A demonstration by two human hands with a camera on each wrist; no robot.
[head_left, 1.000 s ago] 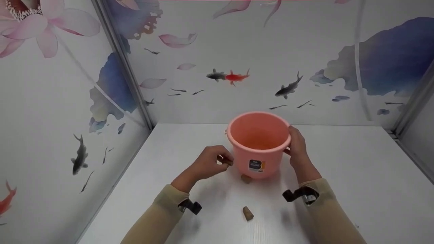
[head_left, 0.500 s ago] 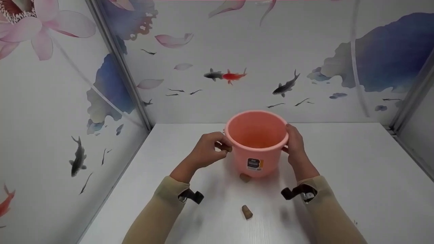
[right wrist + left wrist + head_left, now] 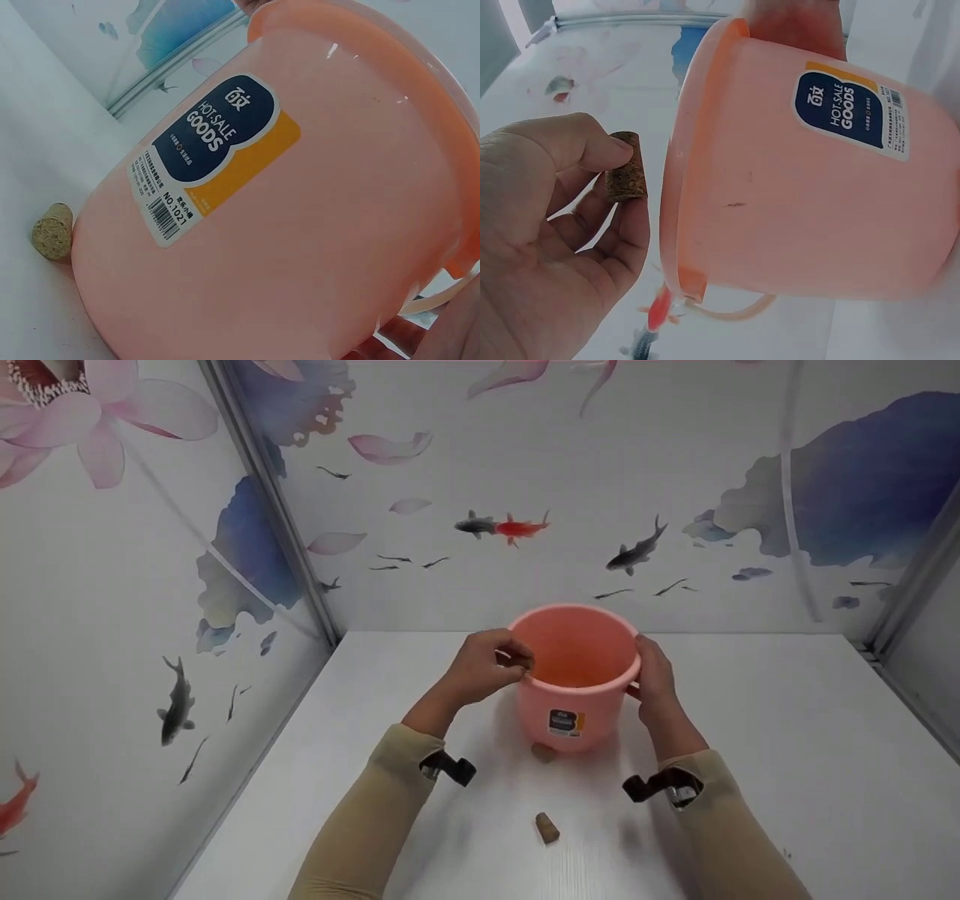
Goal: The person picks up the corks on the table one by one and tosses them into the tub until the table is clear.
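Note:
A pink plastic bucket (image 3: 536, 711) stands upright on the white table, its label facing me. My left hand (image 3: 480, 666) pinches a cork stopper (image 3: 628, 174) between thumb and fingers, right at the bucket's left rim and a little above it. At the opposite side, my right hand (image 3: 660, 684) grips the bucket near its rim and handle; part of its fingers is hidden behind the bucket. Another cork stopper (image 3: 52, 234) lies against the foot of the bucket. Closer to me, a third cork stopper (image 3: 547, 829) rests on its side.
The white table (image 3: 772, 750) is bounded by a printed back wall (image 3: 525, 585) close behind the bucket and a side wall (image 3: 112, 607) on the left. Each wrist carries a small black camera mount (image 3: 450, 769).
My left hand has risen from beside the bucket's lower wall to its rim, carrying the cork stopper up and slightly right. The right hand keeps its grip on the bucket.

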